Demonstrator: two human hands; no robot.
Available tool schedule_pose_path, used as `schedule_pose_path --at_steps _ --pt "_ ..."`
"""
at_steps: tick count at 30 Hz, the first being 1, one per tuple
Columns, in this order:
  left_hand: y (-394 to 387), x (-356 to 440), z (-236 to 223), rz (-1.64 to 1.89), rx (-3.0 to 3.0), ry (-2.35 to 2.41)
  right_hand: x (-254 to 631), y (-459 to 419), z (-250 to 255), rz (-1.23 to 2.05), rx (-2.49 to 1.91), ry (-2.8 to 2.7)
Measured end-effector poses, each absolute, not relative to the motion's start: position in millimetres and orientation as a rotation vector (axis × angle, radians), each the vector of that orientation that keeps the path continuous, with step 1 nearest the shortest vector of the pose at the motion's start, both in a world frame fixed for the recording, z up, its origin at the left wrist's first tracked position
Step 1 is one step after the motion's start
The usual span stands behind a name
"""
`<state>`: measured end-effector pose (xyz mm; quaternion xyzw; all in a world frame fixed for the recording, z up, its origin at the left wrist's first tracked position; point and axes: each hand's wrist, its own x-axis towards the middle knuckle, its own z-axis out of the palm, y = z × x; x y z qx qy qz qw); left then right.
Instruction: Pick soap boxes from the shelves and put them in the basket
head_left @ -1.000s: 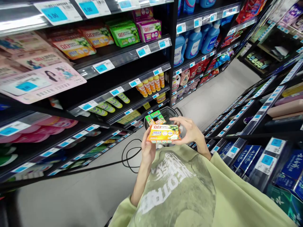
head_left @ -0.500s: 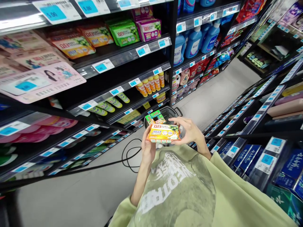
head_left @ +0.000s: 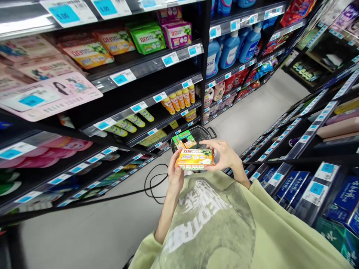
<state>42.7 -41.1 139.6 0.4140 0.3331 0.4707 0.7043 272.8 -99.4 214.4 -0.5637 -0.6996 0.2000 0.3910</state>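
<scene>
In the aisle between black supermarket shelves, at the far left, a pink shelf card [head_left: 53,98] with a blue price label hangs in front of pale pink packets [head_left: 42,69]. Right of these, on the same level, lie orange soap packets [head_left: 85,54]. On a lower shelf, lime-green tubes [head_left: 136,120] lie in a slanting row, and below, a black cable [head_left: 123,194] runs across the grey floor and loops. Higher up, a green packet [head_left: 150,41] stands next to a purple packet [head_left: 178,35].

Over the floor, the left hand [head_left: 175,176] has its grip clamped on the left end of an orange-and-yellow soap packet [head_left: 193,158] marked 立白, thumb at the near edge. The packet sits level in front of the shirt [head_left: 207,216], its printed front face up. Beyond it, a black basket [head_left: 200,133] on the floor contains a green box [head_left: 187,135]; yellow-orange bottles [head_left: 179,100] line a shelf behind. The right hand's [head_left: 226,156] grip is closed on the packet's right end, thumb at the near corner; whether its outstretched forefinger touches, I cannot tell. Farther off are blue detergent bottles [head_left: 230,51]. At right, dark blue boxes [head_left: 290,186] fill a shelf.
</scene>
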Motion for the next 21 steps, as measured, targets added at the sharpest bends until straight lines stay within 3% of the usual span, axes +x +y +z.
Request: schedule_pose_path --at_steps 21 --pt "-34.4 39.5 137.2 1.069 0.904 0.789 274.1 -96.4 212.2 0.877 -1.703 -1.928"
